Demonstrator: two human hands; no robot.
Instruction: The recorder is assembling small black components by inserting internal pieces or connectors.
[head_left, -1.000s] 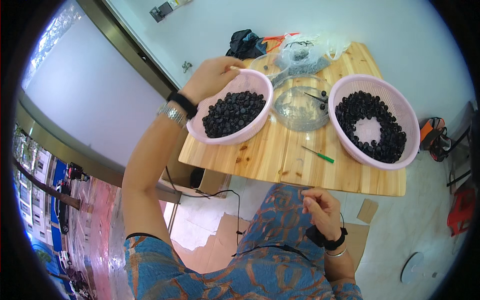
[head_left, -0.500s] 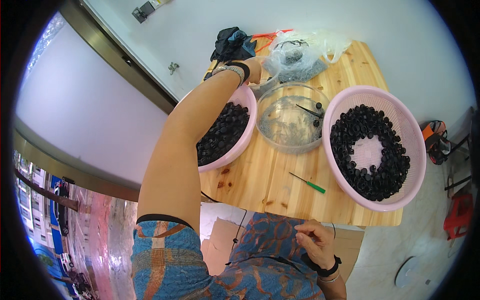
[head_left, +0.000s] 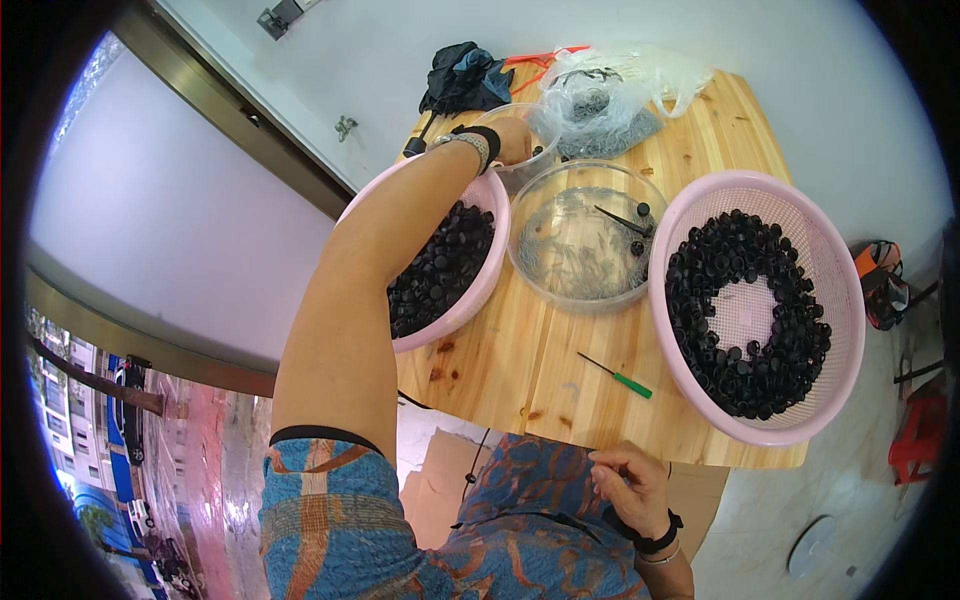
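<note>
A person's left hand (head_left: 513, 140) reaches to the back of a wooden table (head_left: 490, 375), dipping into a small clear tub (head_left: 520, 182); the fingers are largely hidden, so whether they grasp anything cannot be told; a black piece shows in the tub just beside the hand; the bare forearm crosses above a pink basket (head_left: 497, 245) at left, masking part of its heap of small black caps (head_left: 445, 265). The right hand (head_left: 632, 488) hangs near the table's front edge, above the lap, its fingers loosely curled; whether something small sits between the fingertips cannot be told. Between the left basket and a second pink basket (head_left: 825, 270) at right stands a wide round clear container (head_left: 580, 302); a thin black tool (head_left: 622, 220) lies inside it at the right, near a few black pieces (head_left: 643, 210); in the second basket, more black caps (head_left: 700, 335) ring a bare patch of mesh. A green-handled screwdriver (head_left: 632, 385) lies on the boards in front of the container; behind, a translucent plastic bag (head_left: 600, 85) rests beside a dark fabric bundle (head_left: 465, 80); a red stool (head_left: 918, 440) stands on the floor at far right.
</note>
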